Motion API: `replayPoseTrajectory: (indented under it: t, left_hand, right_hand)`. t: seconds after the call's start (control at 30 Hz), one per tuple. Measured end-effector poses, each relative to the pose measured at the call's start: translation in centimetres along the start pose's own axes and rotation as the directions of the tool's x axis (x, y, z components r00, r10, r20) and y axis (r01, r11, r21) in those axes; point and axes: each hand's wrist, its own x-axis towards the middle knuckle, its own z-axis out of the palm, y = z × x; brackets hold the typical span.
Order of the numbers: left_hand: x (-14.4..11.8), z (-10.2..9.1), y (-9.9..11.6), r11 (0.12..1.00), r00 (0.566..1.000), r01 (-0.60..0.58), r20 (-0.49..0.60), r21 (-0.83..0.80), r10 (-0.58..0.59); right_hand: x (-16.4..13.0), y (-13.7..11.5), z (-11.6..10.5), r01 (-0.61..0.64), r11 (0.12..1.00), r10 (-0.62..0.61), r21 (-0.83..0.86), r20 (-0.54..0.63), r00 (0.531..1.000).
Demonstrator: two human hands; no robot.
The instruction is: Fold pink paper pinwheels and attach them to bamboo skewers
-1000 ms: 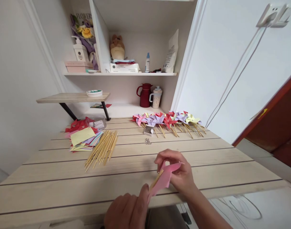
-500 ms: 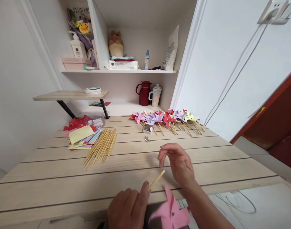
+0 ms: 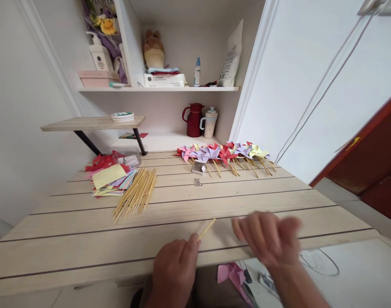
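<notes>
The pink pinwheel [image 3: 233, 275] lay low between the left grip [image 3: 176, 267], pinching a stick [image 3: 207, 228], and the loosely open, empty right grip [image 3: 268, 240].

We look forward and down from the wearer's head, near, above and behind the left hand [image 3: 175, 267] gripping a stick [image 3: 207, 229], facing the shelf [image 3: 169, 89] beyond it.

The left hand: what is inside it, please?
A thin stick is held in the left hand; one end sticks out. The part inside the grip is covered.
</notes>
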Motion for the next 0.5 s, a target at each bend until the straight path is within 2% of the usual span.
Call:
replayPoseTrajectory:
  t: [0.03, 0.07, 0.1, 0.13, 0.17, 0.2, 0.23, 0.27, 0.3, 0.33, 0.37, 0.43, 0.47, 0.5]
  left_hand:
    - [0.0, 0.0, 0.0, 1.0, 1.0, -0.004, 0.0, -0.004, 0.004]
    - [-0.1, 0.0, 0.0, 1.0, 1.0, -0.01, 0.0, -0.006, 0.01]
    - [-0.1, 0.0, 0.0, 1.0, 1.0, -0.017, 0.001, -0.004, 0.017]
    - [-0.1, 0.1, 0.0, 1.0, 1.0, -0.024, -0.001, 0.0, 0.024]
    - [-0.2, 0.2, 0.0, 1.0, 1.0, -0.03, -0.003, 0.006, 0.03]
    - [-0.2, 0.2, 0.0, 0.999, 0.999, -0.035, -0.006, 0.011, 0.036]
    - [-0.2, 0.3, 0.0, 0.999, 0.999, -0.041, -0.012, 0.013, 0.041]
    - [-0.2, 0.4, -0.1, 0.999, 0.999, -0.044, -0.021, 0.013, 0.044]
    - [-0.2, 0.4, -0.1, 0.999, 0.998, -0.05, -0.027, 0.01, 0.05]
    - [-0.2, 0.4, -0.1, 0.998, 0.998, -0.057, -0.028, 0.006, 0.057]
    - [-0.2, 0.4, -0.2, 0.998, 0.998, -0.063, -0.023, 0.003, 0.064]
    - [-0.1, 0.4, -0.3, 0.997, 0.997, -0.075, -0.014, 0.005, 0.075]
    - [-0.1, 0.4, -0.3, 0.997, 0.997, -0.078, -0.011, 0.009, 0.078]
    - [-0.1, 0.4, -0.4, 0.997, 0.997, -0.082, -0.01, 0.013, 0.082]
  right_hand:
    - [-1.8, -0.6, -1.0, -0.066, 0.997, 0.061, 0.04, 0.126, 0.99]
    - [-3.7, -1.1, -2.1, -0.181, 0.983, 0.177, 0.003, 0.197, 0.964]
    - [-5.7, -1.4, -3.3, -0.319, 0.943, 0.332, -0.097, 0.187, 0.925]
    - [-7.7, -1.5, -4.4, -0.445, 0.874, 0.47, -0.195, 0.103, 0.877]
    - [-9.6, -1.4, -5.5, -0.566, 0.775, 0.581, -0.281, -0.036, 0.813]
    - [-11.2, -1.1, -6.5, -0.651, 0.692, 0.628, -0.313, -0.185, 0.756]
    - [-12.5, -0.6, -7.3, -0.674, 0.688, 0.576, -0.269, -0.363, 0.732]
    - [-13.5, 0.1, -8.0, -0.665, 0.724, 0.507, -0.182, -0.513, 0.693]
    - [-14.3, 0.9, -8.6, -0.649, 0.752, 0.444, -0.117, -0.638, 0.63]
    - [-14.9, 1.9, -9.0, -0.646, 0.756, 0.376, -0.105, -0.739, 0.56]
    - [-15.3, 2.9, -9.3, -0.677, 0.723, 0.333, -0.139, -0.788, 0.518]
    - [-15.7, 5.2, -9.5, -0.768, 0.566, 0.32, -0.3, -0.779, 0.54]
    - [-15.8, 6.3, -9.3, -0.778, 0.517, 0.335, -0.357, -0.752, 0.568]
    - [-15.8, 7.4, -9.0, -0.772, 0.505, 0.39, -0.385, -0.697, 0.602]
